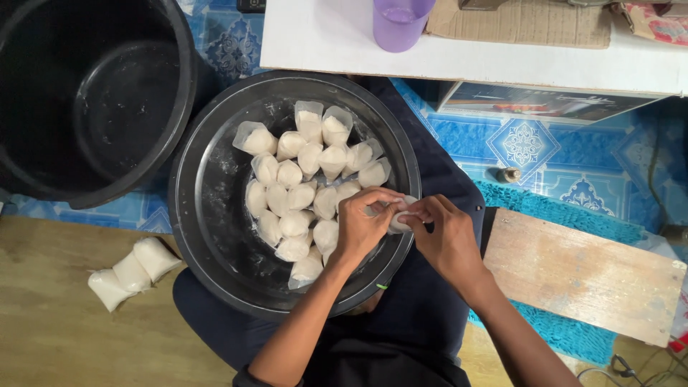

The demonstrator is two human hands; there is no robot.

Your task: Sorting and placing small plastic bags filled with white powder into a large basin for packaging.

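A black round basin rests on my lap and holds several small clear plastic bags of white dough-like filling. Over the basin's right rim, my left hand and my right hand meet, both pinching one small white bag between the fingertips. The bag is mostly hidden by my fingers.
A large black bucket stands at the upper left. Three white packets lie on the wooden floor at the left. A purple cup stands on a white table. A wooden board lies on a teal mat at the right.
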